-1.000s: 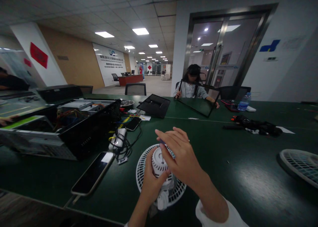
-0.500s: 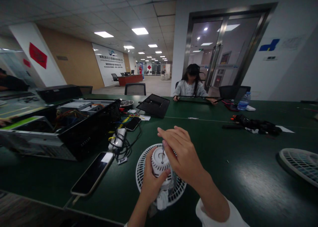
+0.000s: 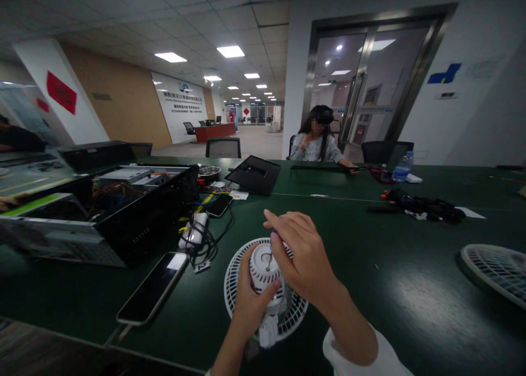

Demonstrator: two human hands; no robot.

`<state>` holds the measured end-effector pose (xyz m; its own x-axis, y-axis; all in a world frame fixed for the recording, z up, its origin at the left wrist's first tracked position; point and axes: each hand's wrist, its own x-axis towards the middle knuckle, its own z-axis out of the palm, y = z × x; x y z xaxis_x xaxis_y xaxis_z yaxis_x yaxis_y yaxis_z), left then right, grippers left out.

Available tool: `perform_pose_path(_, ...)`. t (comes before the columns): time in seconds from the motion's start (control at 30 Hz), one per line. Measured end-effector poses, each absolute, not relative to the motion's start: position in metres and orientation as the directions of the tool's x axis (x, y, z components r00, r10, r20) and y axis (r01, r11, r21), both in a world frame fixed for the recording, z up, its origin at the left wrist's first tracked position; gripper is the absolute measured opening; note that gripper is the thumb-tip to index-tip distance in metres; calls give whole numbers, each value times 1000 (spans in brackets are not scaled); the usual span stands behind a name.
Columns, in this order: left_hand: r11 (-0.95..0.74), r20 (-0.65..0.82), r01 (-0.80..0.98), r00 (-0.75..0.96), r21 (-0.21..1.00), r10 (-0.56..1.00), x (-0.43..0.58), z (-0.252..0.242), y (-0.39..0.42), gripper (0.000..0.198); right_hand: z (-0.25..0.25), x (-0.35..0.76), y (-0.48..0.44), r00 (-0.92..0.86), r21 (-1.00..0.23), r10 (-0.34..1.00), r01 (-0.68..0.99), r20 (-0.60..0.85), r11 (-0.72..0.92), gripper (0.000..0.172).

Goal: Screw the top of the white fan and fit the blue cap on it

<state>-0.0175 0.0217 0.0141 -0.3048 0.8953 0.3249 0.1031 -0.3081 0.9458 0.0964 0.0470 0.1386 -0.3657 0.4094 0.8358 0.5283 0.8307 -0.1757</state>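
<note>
A white fan (image 3: 263, 262) lies face down on the green table, its round motor housing on top of the slotted grille (image 3: 232, 283). My left hand (image 3: 250, 296) is wrapped round the housing, thumb on the near side and fingers on the far left. Above it, my right hand (image 3: 298, 250) is closed round the handle of a screwdriver (image 3: 269, 262). The thin shaft points down to the top of the housing; most of the handle is hidden by my fingers. A white part hangs at the fan's near side.
An opened computer case (image 3: 164, 200) stands at left, with a phone (image 3: 152, 288) and tangled cables (image 3: 207, 247) nearby. A second fan grille (image 3: 495, 266) lies far right. Across the table, a person (image 3: 316, 140) sits near a bottle (image 3: 402, 166) and a black panel (image 3: 255, 174).
My right hand has shifted slightly on the screwdriver; my left hand keeps its grip. The person across has raised one hand and lowered the dark frame flat toward the table.
</note>
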Motion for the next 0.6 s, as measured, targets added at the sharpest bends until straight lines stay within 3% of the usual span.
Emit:
perform_pose_path(0.3, -323, 333, 85, -302, 943, 893, -16, 17, 21, 66, 134, 95, 51, -397, -87, 394, 604, 829, 793, 20)
perform_pose_path(0.43, -314, 329, 97, -289, 944, 899, -17, 18, 21, 67, 136, 95, 49, -411, -114, 443, 618, 796, 778, 27)
perform_pose_path(0.6, -300, 321, 115, -300, 947, 898, -17, 19, 20, 66, 141, 99, 45, -474, -203, 460, 497, 751, 844, 37)
